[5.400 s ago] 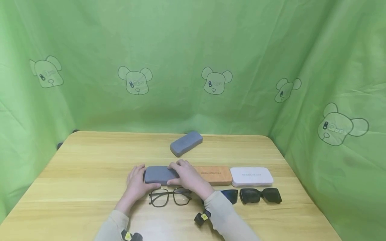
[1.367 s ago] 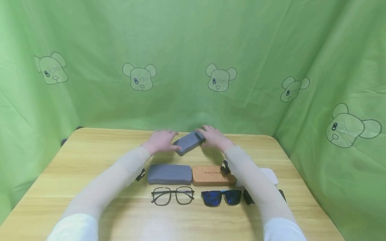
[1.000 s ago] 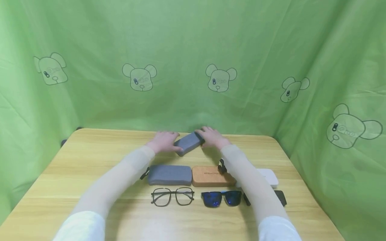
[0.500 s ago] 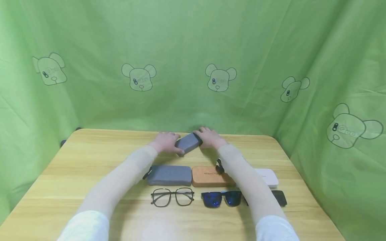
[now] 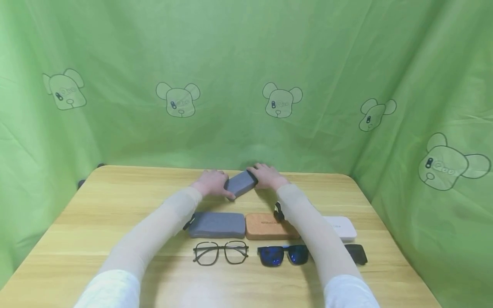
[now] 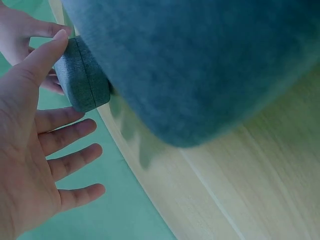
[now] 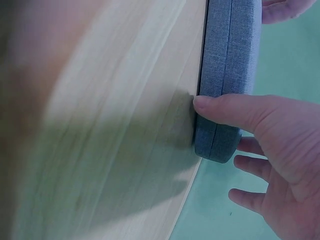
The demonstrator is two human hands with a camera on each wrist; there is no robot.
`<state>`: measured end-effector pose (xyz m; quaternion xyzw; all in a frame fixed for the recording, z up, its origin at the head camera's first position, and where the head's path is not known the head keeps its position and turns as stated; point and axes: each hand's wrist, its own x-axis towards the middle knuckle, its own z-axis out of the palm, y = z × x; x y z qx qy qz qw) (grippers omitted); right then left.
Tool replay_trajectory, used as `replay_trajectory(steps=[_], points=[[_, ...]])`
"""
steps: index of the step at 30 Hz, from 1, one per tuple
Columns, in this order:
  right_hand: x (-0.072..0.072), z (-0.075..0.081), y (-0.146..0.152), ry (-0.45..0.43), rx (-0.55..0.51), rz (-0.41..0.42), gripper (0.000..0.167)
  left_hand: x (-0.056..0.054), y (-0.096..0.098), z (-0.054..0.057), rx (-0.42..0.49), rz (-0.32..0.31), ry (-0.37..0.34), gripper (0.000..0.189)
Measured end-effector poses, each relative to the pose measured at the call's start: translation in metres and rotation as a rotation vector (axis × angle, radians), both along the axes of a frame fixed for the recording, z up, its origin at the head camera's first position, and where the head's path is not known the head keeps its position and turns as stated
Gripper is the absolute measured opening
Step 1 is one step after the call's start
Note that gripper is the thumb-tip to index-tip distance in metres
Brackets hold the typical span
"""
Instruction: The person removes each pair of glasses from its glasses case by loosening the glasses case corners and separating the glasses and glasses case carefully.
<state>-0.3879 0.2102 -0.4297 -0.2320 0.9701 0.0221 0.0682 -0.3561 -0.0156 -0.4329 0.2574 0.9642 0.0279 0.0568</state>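
Note:
A grey-blue glasses case (image 5: pixel 240 185) lies slantwise near the far edge of the table, one hand at each end. My left hand (image 5: pixel 213 182) pinches its left end; in the left wrist view the thumb and index finger touch the case (image 6: pixel 82 75) while the other fingers spread away. At the opposite end, my right hand (image 5: pixel 267 176) grips with the thumb across the near side, as the right wrist view shows, and fingers behind. A second grey-blue glasses case (image 5: pixel 217 225) lies in front of the hands, looming large in the left wrist view.
Beside the second case are an orange-brown case (image 5: pixel 265 226) and a white case (image 5: pixel 342 228), partly behind the right forearm. Nearer lie clear eyeglasses (image 5: pixel 221 253), blue-lensed sunglasses (image 5: pixel 283 255) and dark sunglasses (image 5: pixel 357 254), mostly covered. A green curtain (image 5: pixel 231 137) surrounds the wooden table (image 5: pixel 115 201).
Both hands have gone from the front row of cases to the far grey-blue case. Over the last second they have drawn slightly closer together on its ends; the case has barely moved.

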Motion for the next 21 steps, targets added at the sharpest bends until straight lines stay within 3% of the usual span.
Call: replay_trajectory(steps=[21], points=[[-0.0077, 0.0088, 0.0039, -0.054, 0.051, 0.004, 0.084, -0.0047, -0.0004, 0.0022, 0.020, 0.005, -0.060, 0.057]])
